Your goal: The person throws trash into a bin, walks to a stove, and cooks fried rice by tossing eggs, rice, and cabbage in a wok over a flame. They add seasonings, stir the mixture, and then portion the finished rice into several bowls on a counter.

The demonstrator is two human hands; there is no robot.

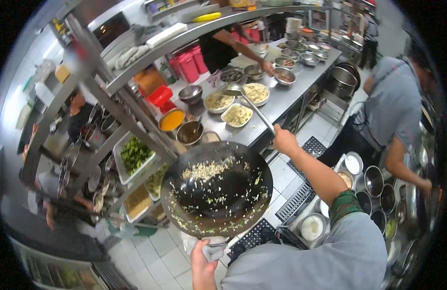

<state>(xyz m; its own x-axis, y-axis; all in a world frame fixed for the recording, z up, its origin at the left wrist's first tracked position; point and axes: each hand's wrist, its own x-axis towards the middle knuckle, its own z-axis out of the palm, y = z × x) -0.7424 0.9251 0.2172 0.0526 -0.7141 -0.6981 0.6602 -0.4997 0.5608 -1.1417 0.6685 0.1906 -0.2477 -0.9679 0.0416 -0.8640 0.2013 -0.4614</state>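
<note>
My left hand (204, 261) is closed round the near handle of a large dark wok (216, 193), with a grey cloth (215, 247) between. Bits of rice and green pieces cling to the wok's inside, with a larger heap toward its far side. My right hand (284, 140) grips the handle of a metal ladle (255, 108). The ladle's bowl is over the steel counter, above white dishes of food (237, 115).
Steel counter (276, 116) with bowls runs ahead; a co-worker's hand (267, 67) reaches over it. Shelf post (102, 92) and green vegetable tray (135, 157) stand left. At right, a co-worker in grey (388, 106) bends near pots (313, 227).
</note>
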